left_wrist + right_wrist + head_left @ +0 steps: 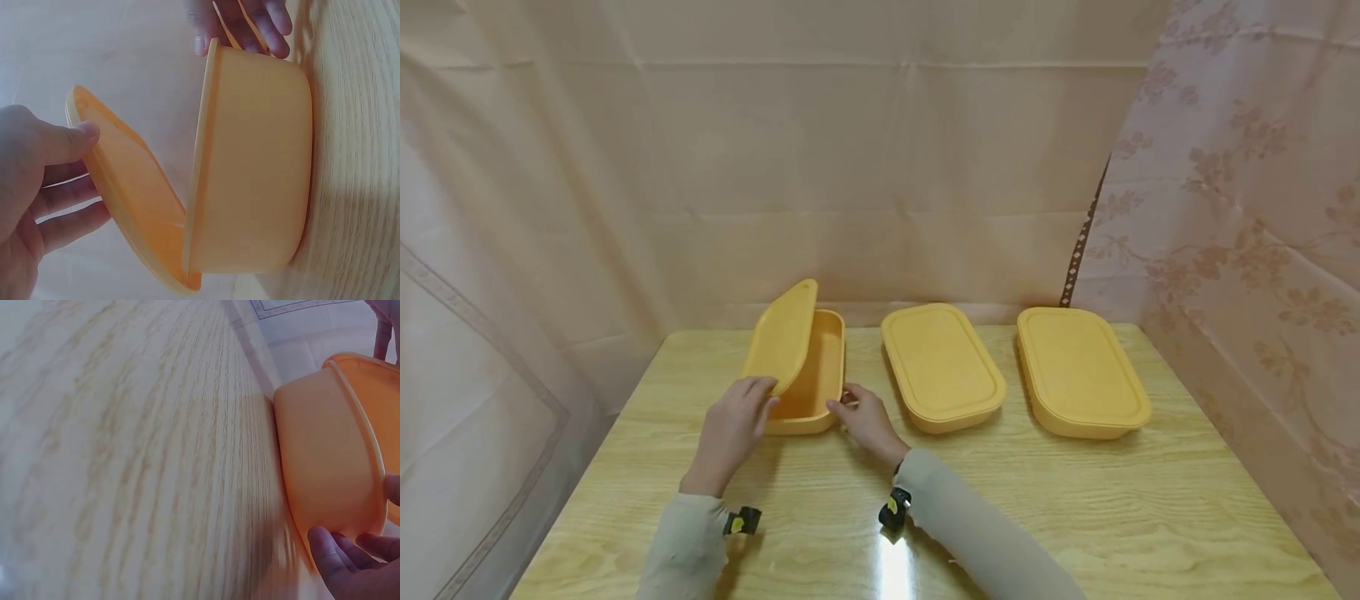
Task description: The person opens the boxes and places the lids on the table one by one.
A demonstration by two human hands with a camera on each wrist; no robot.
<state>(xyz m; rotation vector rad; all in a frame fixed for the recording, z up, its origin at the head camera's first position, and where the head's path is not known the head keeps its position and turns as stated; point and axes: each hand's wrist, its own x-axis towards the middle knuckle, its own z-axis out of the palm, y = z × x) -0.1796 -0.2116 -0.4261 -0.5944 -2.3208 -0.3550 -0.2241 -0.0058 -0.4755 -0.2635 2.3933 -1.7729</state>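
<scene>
My left hand (733, 429) pinches the near edge of a yellow plastic lid (782, 333), thumb on one face and fingers on the other. The lid leans steeply, raised on its right side, over the left of a yellow rectangular box (801, 427). In the left wrist view its lower edge meets the rim of the box (256, 169). At the box's near right corner, my right hand (871, 423) grips the wall. In the right wrist view that thumb is at the rim and the fingers (325, 544) press the outer side. The box sits flat on the table.
Two more yellow boxes with lids on, one in the middle (943, 362) and one at the right (1082, 371), stand on the wooden table (820, 533). Cloth curtains (880, 167) hang behind the table and along both sides.
</scene>
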